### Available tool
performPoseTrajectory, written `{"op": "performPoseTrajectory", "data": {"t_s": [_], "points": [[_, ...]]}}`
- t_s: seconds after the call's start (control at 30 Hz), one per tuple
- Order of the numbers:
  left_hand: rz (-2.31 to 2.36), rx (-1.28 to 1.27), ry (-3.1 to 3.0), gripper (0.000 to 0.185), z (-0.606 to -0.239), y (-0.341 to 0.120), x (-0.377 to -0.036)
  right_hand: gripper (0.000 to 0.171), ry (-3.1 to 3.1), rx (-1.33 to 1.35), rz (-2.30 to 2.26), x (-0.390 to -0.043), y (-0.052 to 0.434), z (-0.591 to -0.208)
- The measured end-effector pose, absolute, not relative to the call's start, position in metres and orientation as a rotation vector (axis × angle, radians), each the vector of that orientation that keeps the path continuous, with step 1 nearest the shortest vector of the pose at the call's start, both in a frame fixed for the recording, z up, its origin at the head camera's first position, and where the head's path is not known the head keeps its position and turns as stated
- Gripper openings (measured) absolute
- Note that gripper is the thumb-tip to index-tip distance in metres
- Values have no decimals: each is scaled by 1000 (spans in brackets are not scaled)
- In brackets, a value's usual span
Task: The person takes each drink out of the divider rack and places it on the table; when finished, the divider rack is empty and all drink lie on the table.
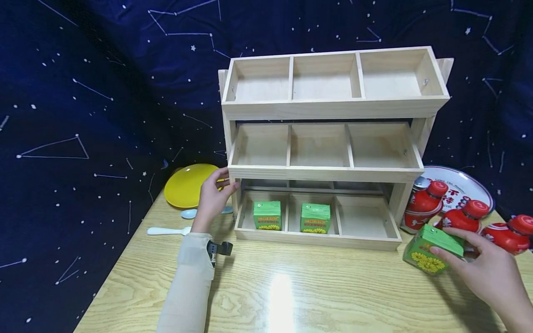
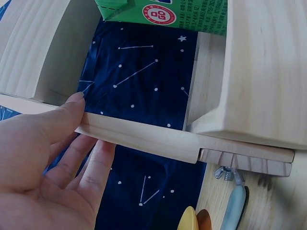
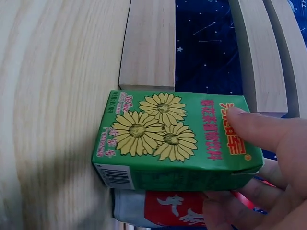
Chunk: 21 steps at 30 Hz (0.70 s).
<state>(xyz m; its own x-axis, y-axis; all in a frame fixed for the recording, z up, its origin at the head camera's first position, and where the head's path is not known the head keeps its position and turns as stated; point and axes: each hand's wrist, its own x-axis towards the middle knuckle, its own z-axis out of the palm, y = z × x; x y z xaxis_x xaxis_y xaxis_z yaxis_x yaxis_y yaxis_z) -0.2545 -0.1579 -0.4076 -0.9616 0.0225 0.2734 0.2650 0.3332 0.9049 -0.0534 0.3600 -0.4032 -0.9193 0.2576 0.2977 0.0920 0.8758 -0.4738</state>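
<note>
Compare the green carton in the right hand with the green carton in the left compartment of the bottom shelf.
The held carton is tilted and gripped by the right hand, outside the rack; the shelved carton stands upright and untouched in its compartment. Both are green with yellow flowers.

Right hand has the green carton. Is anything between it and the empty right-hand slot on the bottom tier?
Nothing visible blocks it. The right hand holds the green carton right of the rack, and bare tabletop lies up to the empty slot. The red bottles stand behind the carton, off that path.
</note>
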Motion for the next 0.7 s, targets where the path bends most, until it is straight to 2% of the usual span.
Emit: {"op": "performPoseTrajectory", "data": {"t_s": [0.43, 0.7], "points": [[-1681, -285, -2364, 49, -408, -158, -255, 57, -2590, -132, 706, -54, 326, -377], [-1690, -279, -2365, 49, -408, -158, -256, 52, -2444, 197, 772, -72, 291, -373]]}}
